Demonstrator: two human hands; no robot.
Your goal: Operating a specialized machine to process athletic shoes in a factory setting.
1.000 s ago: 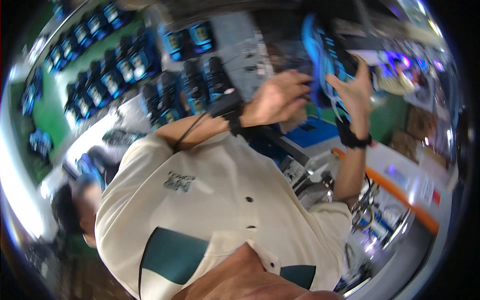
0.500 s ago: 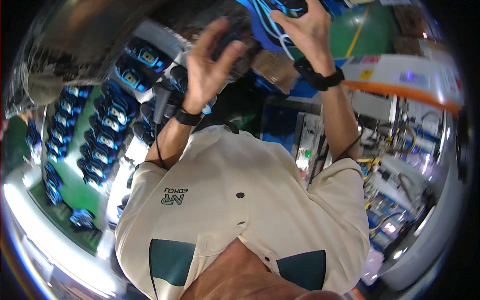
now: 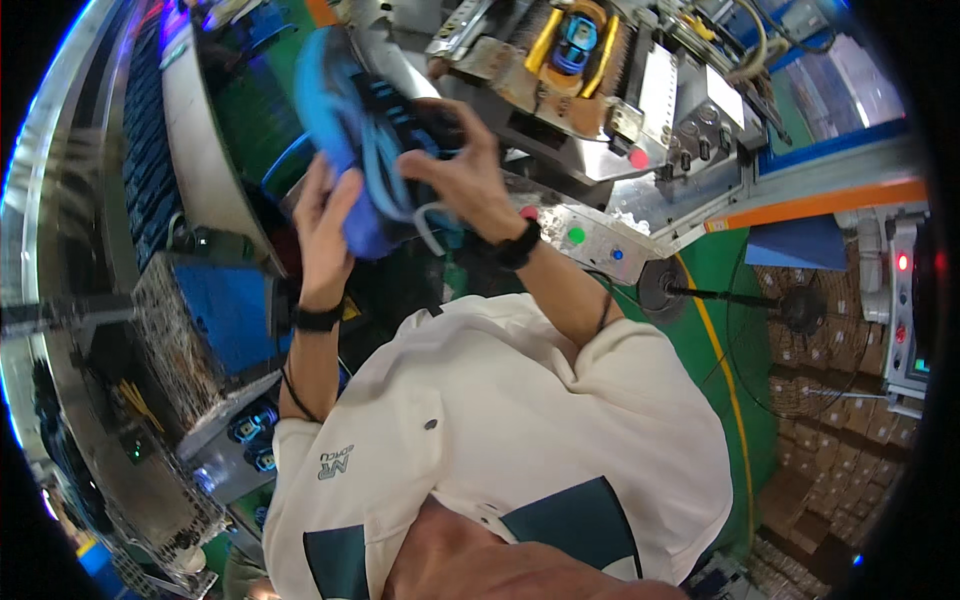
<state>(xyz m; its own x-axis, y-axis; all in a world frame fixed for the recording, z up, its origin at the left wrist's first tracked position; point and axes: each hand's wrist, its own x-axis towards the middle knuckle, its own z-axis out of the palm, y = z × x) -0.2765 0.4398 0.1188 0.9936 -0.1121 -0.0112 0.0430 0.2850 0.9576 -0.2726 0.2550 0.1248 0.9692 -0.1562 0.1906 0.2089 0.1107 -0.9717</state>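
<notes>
A blue-and-black sneaker (image 3: 350, 150) with light blue laces is held up in front of me, its sole side facing left. My left hand (image 3: 325, 225) is closed on the lower left of the sneaker, with fingers and thumb pressed to its blue side. My right hand (image 3: 468, 172) grips the dark opening and lace side from the right; some of its fingertips are hidden behind the shoe. A pale lace end (image 3: 432, 228) hangs below the right hand.
Ahead to the right stands a metal machine with another blue shoe (image 3: 575, 45) between yellow clamps. Its control panel (image 3: 590, 240) carries coloured buttons. An orange-edged frame (image 3: 820, 203) and a fan (image 3: 800, 308) are at right. A blue-topped block (image 3: 225, 310) stands left.
My view and body have turned right, bringing the machine to the upper middle. My left hand, spread and empty before, now holds the sneaker along with my right.
</notes>
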